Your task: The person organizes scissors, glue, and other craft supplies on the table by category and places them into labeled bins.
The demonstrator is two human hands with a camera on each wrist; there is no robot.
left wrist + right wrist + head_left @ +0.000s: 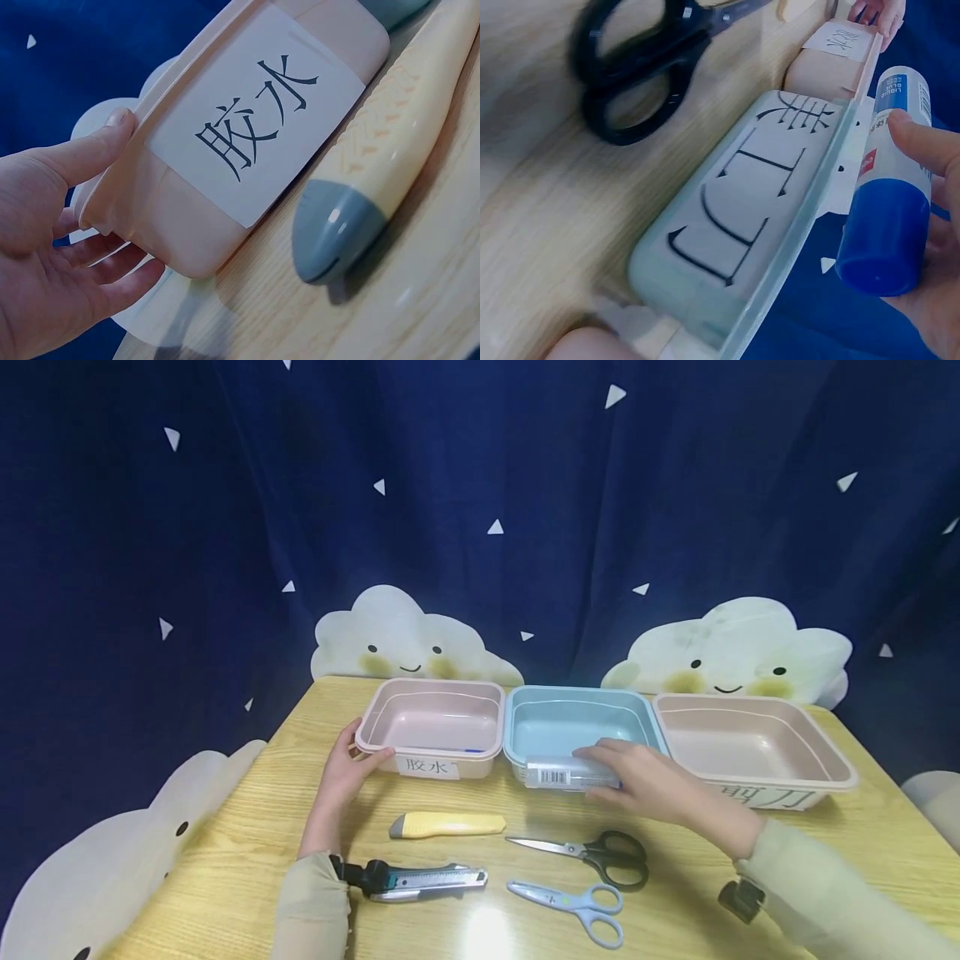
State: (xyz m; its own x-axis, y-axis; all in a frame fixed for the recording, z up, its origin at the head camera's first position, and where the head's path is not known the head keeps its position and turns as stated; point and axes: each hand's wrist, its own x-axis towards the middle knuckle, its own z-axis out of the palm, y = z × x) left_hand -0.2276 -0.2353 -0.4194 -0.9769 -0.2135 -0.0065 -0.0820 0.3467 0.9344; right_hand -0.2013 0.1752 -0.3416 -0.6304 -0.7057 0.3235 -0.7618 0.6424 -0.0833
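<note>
My right hand (633,777) grips a liquid glue bottle (885,232) with a white label and a blue end, holding it sideways over the front rim of the light-blue bin (577,695). In the right wrist view the thumb presses on the bottle's label. At the left, my left hand (348,772) holds the front left corner of a pink bin (187,217), thumb at the rim and fingers around the side. That bin's white label reads 胶水. A small blue strip (474,751) shows inside it, mostly hidden by the front wall.
To the right stands another pinkish bin (832,768), labelled 剪刀. In front of the bins lie a yellow utility knife (453,825), a silver utility knife (442,880), black-handled scissors (626,860) and light-blue scissors (573,903). A dark-blue curtain (450,443) hangs behind the table.
</note>
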